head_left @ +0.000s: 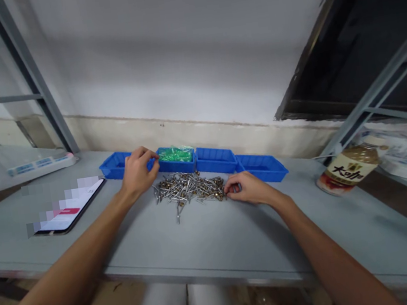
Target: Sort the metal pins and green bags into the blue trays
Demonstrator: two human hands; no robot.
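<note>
A loose heap of slender metal screw-like fasteners (188,187), silvery with some brass-coloured ends, lies on the grey table. My left hand (140,171) hovers left of the heap, in front of the blue bins, its fingers bent and the fingertips drawn together near the second bin's left edge. Whatever those fingertips hold is too small to make out. At the heap's right end, my right hand (248,188) has curled fingers pinched against the outermost pieces. I cannot see what is between them. A clear bag of green pieces (176,154) fills the second blue bin (177,167).
Along the wall stand the left blue bin (113,171), a third bin (215,160) and a right bin (262,168). A phone (71,211) and a power strip (42,166) lie left. A labelled bottle (352,169) stands right, near a metal frame (380,90).
</note>
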